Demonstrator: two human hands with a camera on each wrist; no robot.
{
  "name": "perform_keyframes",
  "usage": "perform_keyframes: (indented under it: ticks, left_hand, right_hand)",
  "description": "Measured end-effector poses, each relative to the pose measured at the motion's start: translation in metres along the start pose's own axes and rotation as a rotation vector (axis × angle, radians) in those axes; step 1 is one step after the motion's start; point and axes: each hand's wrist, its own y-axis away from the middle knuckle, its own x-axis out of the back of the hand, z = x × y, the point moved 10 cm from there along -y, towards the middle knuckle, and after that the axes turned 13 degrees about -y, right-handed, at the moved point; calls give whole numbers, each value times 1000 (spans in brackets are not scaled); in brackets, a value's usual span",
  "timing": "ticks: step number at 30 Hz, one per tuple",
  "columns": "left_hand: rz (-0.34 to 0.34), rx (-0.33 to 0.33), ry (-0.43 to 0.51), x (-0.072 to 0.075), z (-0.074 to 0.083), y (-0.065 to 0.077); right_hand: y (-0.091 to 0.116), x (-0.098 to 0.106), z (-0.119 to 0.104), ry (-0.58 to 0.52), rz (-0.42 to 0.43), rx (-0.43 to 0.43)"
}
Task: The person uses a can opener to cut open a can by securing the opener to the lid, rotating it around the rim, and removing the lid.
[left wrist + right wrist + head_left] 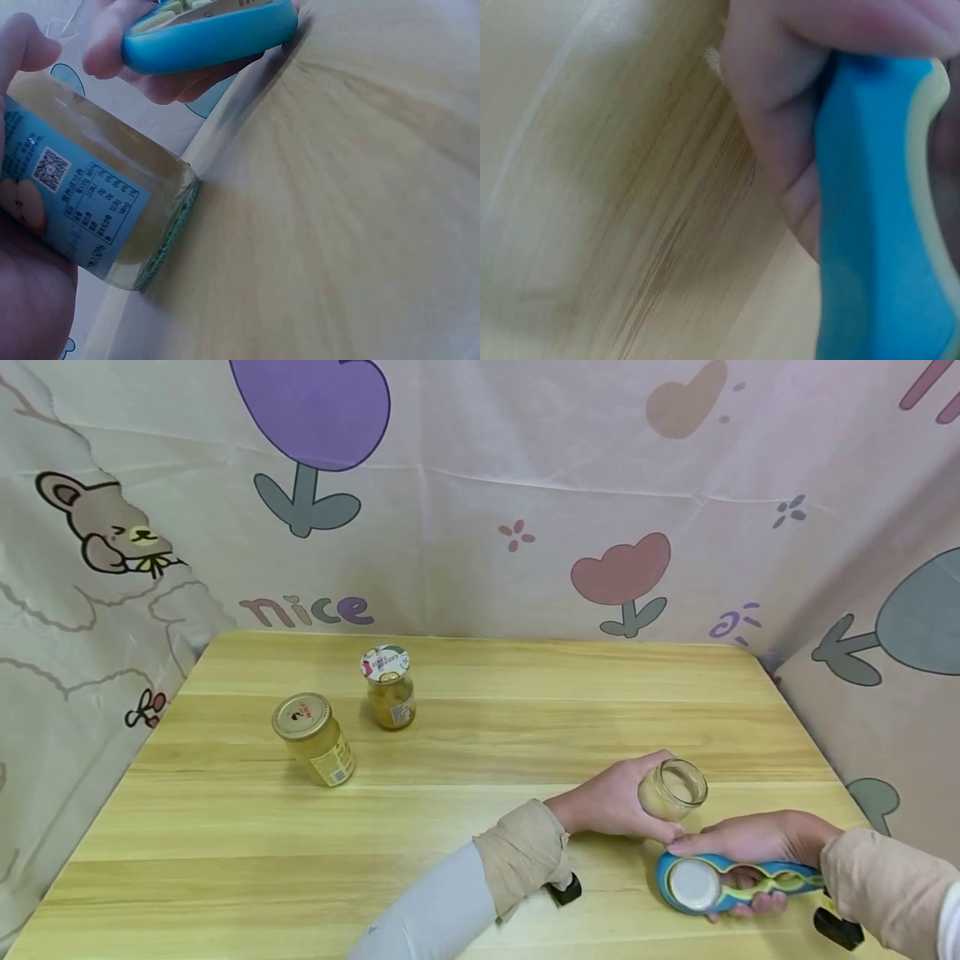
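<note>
In the head view my left hand [611, 797] holds a glass jar [662, 797] by its side, fingers behind and thumb in front. The jar has no lid on, and its threaded rim faces up. A blue label with an apple picture and a QR code shows on the jar [75, 187] in the left wrist view, its base close to the tabletop. My right hand [761, 837] grips a blue and yellow-green jar opener [666, 887] just nearer to me. A pale round lid [693, 885] sits in the opener's round end. The right thumb is right at the left thumb.
Two lidded jars stand upright to the left: a taller one with a gold lid [302, 717] and a smaller one with a patterned white lid [385, 663]. The wooden table [480, 727] meets a printed cloth backdrop [480, 560] at the back and sides.
</note>
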Motion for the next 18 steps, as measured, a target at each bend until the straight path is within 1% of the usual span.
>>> perform_keyframes:
  ticks: [3, 7, 11, 14, 18]
  left_hand:
    - [0, 6, -9, 0, 0, 0]
    - [0, 19, -15, 1, -1, 1]
    - [6, 12, -7, 1, 0, 1]
    - [8, 9, 9, 1, 0, 1]
    - [9, 20, 17, 1, -1, 1]
  right_hand:
    - [0, 1, 3, -10, -7, -34]
    - [0, 4, 5, -7, 4, -67]
    - [1, 6, 6, 9, 7, -96]
    - [1, 7, 6, 27, 6, -101]
    - [1, 9, 6, 58, 8, -99]
